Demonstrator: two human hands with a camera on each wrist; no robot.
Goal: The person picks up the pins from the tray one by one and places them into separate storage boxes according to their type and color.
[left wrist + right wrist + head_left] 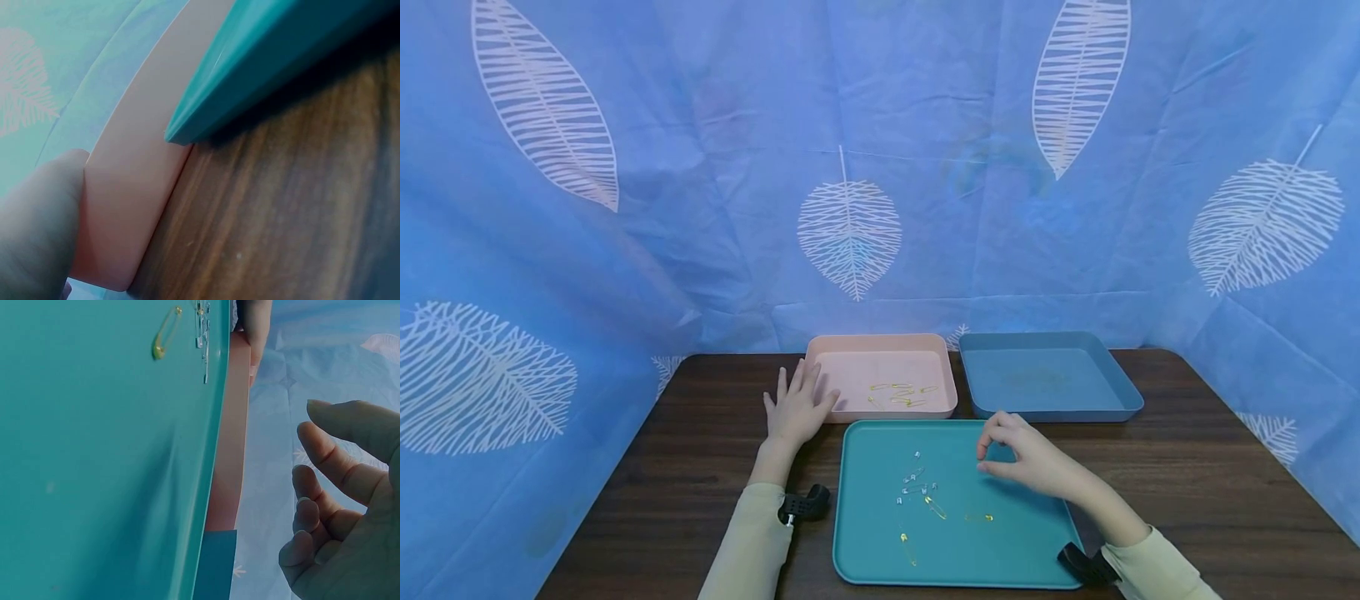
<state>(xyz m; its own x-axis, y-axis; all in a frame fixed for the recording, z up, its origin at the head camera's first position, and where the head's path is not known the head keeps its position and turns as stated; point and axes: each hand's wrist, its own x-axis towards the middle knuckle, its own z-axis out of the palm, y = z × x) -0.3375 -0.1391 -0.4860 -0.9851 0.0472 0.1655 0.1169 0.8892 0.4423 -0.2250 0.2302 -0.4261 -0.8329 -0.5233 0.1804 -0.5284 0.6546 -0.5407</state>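
Pale sleeves, nearest the camera, flank the teal tray; behind it, on my remote feed, stand the blue tray and the pink tray. I see the left hand, fingers spread, touching the pink tray's side; the right hand, thumb parted from forefinger, hovers above the teal tray. Gold safety pins lie on teal and pink, silver safety pins on teal.

Screened-off tabletop workspace shown; kind of building cannot be told. Dark wood-grain table closed in at back and sides by blue cloth printed with white leaf shapes. Pink tray, blue tray, teal tray laid out.
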